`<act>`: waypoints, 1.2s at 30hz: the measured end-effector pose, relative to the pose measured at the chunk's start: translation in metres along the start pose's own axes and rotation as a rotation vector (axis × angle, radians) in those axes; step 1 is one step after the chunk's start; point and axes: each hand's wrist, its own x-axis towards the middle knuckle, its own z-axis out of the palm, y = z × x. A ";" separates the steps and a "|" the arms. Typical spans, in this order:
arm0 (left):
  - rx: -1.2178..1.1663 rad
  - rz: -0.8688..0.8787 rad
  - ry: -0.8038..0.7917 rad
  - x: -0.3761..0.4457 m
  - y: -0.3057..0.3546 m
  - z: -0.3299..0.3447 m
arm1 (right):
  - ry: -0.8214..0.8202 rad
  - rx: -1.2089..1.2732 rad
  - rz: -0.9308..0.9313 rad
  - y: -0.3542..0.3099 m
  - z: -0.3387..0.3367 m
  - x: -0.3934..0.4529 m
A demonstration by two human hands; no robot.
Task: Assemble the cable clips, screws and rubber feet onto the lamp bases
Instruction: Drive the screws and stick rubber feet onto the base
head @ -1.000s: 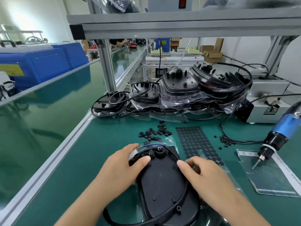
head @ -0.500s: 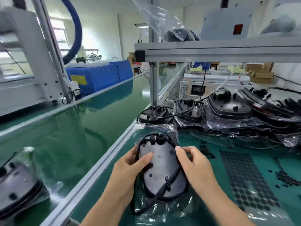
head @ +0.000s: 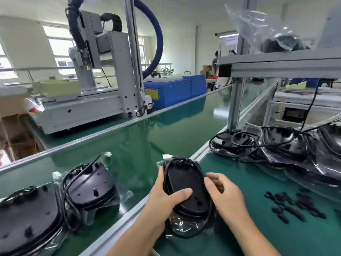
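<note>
Head view: oval black lamp base (head: 186,191), underside up, cord looped round it, plastic bag beneath, held over the bench's aluminium edge rail (head: 127,218). Left hand (head: 166,198) grips its near-left rim; right hand (head: 227,194) curls loosely at the right rim, grasp unclear. No legible writing. Green conveyor (head: 147,145) lies open leftward.

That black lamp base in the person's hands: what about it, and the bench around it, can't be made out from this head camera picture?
- Lamp base, head view: the face turned away is hidden; the left hand and right hand cover its sides.
- Small black parts: motion blur; clips or feet, cannot tell.
- Bagged bases at right: cut by the frame edge, count unclear.
- Nearest base on the conveyor: cut off by the left and bottom edges.
</note>
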 end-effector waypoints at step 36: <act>1.406 -0.204 0.842 0.003 0.155 -0.151 | 0.004 0.146 -0.076 -0.002 -0.018 -0.017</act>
